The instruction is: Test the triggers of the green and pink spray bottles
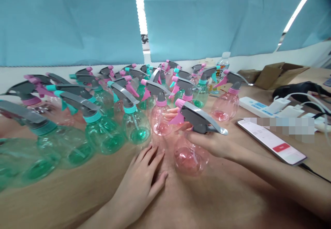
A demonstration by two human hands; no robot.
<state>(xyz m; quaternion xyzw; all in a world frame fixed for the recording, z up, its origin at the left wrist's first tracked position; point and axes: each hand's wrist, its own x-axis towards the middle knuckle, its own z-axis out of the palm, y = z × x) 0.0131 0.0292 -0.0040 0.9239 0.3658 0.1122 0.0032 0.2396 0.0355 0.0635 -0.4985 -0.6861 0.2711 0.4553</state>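
A pink spray bottle (189, 160) with a grey and pink trigger head stands upright close to me. My right hand (203, 140) wraps round its neck, just under the trigger head, and part of the fingers is hidden behind the bottle. My left hand (139, 177) rests on the tabletop with fingers stretched forward, holding nothing. Just ahead of its fingertips is a green spray bottle (136, 127) with a turquoise collar. Another pink spray bottle (159, 120) stands right behind the held one. A further pink spray bottle (224, 106) is to the right.
Several green and pink spray bottles (104, 136) crowd the left and back of the table (103, 194). On the right lie a phone (269, 139), a white power strip (254, 106) with plugs and cables, and a cardboard box (276, 75). A blue curtain (193, 18) hangs behind.
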